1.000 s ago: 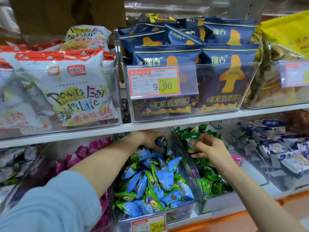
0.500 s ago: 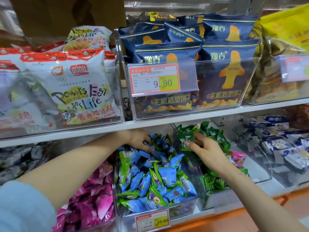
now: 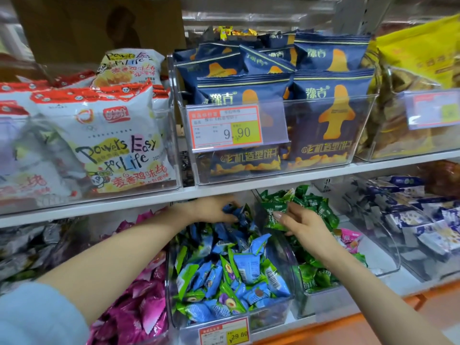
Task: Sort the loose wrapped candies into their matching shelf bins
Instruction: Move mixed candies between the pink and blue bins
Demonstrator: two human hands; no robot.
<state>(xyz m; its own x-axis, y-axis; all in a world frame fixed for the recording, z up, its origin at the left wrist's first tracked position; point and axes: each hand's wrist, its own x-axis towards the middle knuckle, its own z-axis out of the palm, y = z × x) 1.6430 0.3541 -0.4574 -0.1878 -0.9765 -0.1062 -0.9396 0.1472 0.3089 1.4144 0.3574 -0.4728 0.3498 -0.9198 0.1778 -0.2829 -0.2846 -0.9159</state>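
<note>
lower shelf, sorting step in hand. the left hand (image 3: 211, 209) reaches to the back of the blue bin (image 3: 271, 316), just under the upper shelf board (image 3: 124, 204), with its fingers curled round a small clutch of dark blue candies (image 3: 239, 212). the right hand (image 3: 301, 222) pinches one green candy (image 3: 273, 212) between thumb and fingertips, holding it above the rear of the green bin (image 3: 323, 302), touching or nearly touching the heap of green candies (image 3: 316, 207) piled there — which of the two cannot be told. judged step: the green piece is over its matching bin and wants only releasing; the blue pieces sit within their own bin already, so the left hand seems to be either settling them or picking through the heap for strays.

to do it well: lower the green candy onto the heap before opening the fingers, since the pile rises near the clear divider wall and a piece dropped from height may slide across into the blue bin. keep the wrist low, as the shelf board above leaves little room. with the left hand, lift pieces by the crimped wrapper ends — foil is slippery and a full fist tends to shed some. a pink candy (image 3: 349, 239) lies just right of the green heap; whether it sits inside the green bin or the next one cannot be told, but it looks a likely next stray, its match probably the magenta candies (image 3: 139, 307) at far left
</note>
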